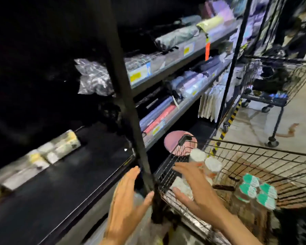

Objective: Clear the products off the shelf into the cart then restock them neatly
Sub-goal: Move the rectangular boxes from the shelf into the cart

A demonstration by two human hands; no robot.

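Note:
A black shelf board [64, 183] runs across the lower left, with a row of pale wrapped packs [42, 156] along its back. A wire cart [254, 156] stands at the lower right and holds white-lidded packs [207, 163] and a pack of green-lidded jars [258, 191]. My left hand [125, 200] is open, fingers spread, beside the black upright post [131, 106] at the shelf's front edge. My right hand [196, 184] reaches over the cart's rim above a white pack [179, 187], fingers apart; whether it touches the pack is unclear. The picture is motion-blurred.
Grey shelves [175, 68] to the right carry folded wrapped goods and yellow price tags. A second wheeled wire cart [276, 82] stands at the far right on the pale floor [254, 124]. A crinkled clear bag [94, 78] lies on a dark upper shelf.

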